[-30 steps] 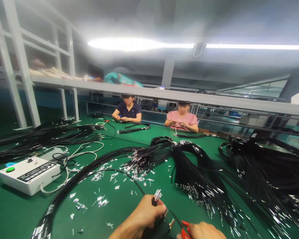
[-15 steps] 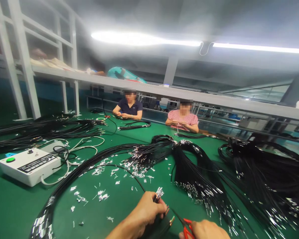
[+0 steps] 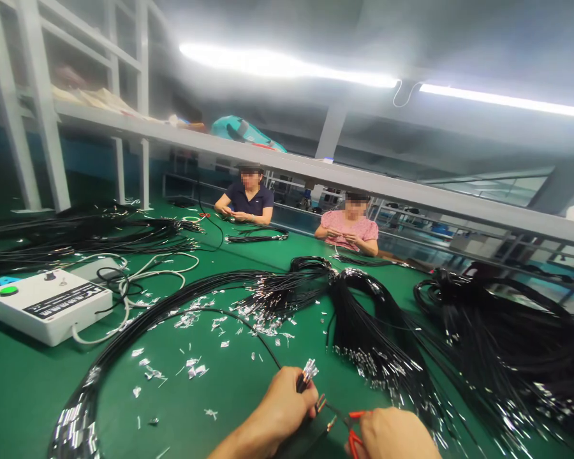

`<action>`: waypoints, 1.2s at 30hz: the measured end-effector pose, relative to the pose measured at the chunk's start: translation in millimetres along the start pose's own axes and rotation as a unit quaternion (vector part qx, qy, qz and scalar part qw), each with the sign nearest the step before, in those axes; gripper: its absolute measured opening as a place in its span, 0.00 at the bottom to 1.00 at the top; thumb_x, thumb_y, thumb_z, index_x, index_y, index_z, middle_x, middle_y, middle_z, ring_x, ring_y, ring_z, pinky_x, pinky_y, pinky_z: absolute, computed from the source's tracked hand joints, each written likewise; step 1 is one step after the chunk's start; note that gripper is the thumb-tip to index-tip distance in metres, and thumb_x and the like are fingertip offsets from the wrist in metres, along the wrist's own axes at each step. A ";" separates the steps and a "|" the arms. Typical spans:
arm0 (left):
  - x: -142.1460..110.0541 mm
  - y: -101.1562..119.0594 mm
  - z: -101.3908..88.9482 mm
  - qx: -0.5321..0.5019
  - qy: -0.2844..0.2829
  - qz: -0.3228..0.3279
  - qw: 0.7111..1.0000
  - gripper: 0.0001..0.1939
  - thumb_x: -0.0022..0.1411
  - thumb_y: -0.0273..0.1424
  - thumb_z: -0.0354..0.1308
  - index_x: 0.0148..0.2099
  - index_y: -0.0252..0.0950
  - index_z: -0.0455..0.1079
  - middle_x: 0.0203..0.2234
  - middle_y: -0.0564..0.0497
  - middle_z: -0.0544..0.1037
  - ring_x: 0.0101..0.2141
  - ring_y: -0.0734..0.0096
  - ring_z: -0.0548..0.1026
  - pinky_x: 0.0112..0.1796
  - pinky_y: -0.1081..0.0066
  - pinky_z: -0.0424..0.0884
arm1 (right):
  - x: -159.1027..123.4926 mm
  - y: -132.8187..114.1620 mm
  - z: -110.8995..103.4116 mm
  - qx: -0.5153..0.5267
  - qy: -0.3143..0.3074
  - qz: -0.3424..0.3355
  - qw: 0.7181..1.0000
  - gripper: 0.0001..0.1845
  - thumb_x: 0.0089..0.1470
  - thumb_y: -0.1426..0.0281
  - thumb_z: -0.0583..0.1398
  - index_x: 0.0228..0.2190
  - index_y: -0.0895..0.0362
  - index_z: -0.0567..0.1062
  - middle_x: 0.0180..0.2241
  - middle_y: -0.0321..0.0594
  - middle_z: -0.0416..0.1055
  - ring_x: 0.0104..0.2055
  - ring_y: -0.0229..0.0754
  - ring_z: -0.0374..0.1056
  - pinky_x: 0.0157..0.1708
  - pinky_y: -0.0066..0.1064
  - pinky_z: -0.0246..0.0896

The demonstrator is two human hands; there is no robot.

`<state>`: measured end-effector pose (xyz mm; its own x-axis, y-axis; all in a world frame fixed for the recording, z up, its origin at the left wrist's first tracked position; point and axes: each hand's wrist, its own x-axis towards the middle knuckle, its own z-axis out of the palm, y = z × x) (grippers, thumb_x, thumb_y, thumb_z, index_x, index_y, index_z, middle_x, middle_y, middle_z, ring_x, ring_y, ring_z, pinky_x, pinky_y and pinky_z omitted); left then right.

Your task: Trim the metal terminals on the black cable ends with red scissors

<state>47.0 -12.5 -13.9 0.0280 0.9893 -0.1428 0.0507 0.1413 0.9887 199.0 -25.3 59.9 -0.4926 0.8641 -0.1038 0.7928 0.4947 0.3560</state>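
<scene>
My left hand (image 3: 287, 405) is closed round a small bunch of black cables, whose foil-wrapped silvery ends (image 3: 309, 371) stick up past the thumb. Copper-coloured stripped wire ends (image 3: 321, 403) poke out to the right of its fingers, and another stripped cable end (image 3: 331, 423) shows a little lower. My right hand (image 3: 395, 435) is wrapped round red-handled scissors (image 3: 354, 441). Their dark blades point left toward the stripped ends; whether they touch any wire, I cannot tell.
Foil scraps (image 3: 191, 366) litter the green table (image 3: 172, 408). Thick black cable bundles (image 3: 387, 325) spread across the middle and right. A white control box (image 3: 50, 306) with a green button sits left. Two people (image 3: 246, 197) work across the table, below a shelf (image 3: 277, 156).
The scissors and my right hand have shifted slightly up and left relative to the wire ends. My left hand keeps its hold on the cables. The whole view has tilted a little.
</scene>
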 end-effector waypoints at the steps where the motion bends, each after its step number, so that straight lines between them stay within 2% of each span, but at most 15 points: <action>1: -0.4 0.4 -0.1 0.004 0.001 0.005 1.000 0.05 0.46 0.28 0.52 0.21 0.34 0.66 0.14 0.56 0.69 0.17 0.78 0.61 0.21 0.77 0.53 | 1.4 -1.6 -1.1 -0.005 -0.005 -0.003 1.000 0.12 0.44 0.75 0.55 0.16 0.59 0.76 0.17 0.49 0.75 0.21 0.48 0.72 0.18 0.29 0.58; 9: -1.5 1.5 0.8 0.018 0.005 0.025 1.000 0.05 0.45 0.26 0.51 0.20 0.35 0.65 0.14 0.56 0.70 0.20 0.74 0.66 0.24 0.76 0.57 | 7.4 -8.6 -4.8 -0.031 -0.015 -0.017 0.999 0.12 0.42 0.80 0.56 0.14 0.59 0.75 0.16 0.49 0.75 0.22 0.51 0.72 0.19 0.32 0.59; 29: -2.7 -1.5 0.9 0.052 0.009 0.072 0.996 0.06 0.46 0.28 0.50 0.22 0.34 0.67 0.14 0.55 0.71 0.20 0.74 0.67 0.23 0.76 0.58 | 9.1 -19.8 -25.6 -0.088 -0.048 -0.048 0.994 0.15 0.39 0.85 0.56 0.16 0.58 0.77 0.16 0.47 0.75 0.23 0.50 0.73 0.20 0.32 0.61; 36: -5.6 3.2 0.6 0.045 0.008 0.082 0.996 0.07 0.46 0.29 0.51 0.21 0.35 0.67 0.13 0.56 0.70 0.20 0.72 0.67 0.24 0.75 0.58 | 11.2 -25.7 -18.6 -0.080 -0.065 -0.065 0.993 0.15 0.35 0.89 0.57 0.17 0.60 0.78 0.17 0.48 0.75 0.21 0.50 0.72 0.18 0.31 0.60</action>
<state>47.6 -17.7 -9.9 0.0271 0.9994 0.0216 0.1366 -0.0251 0.9903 166.3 -30.1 66.9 -0.5292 0.8032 -0.2735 0.6532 0.5914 0.4728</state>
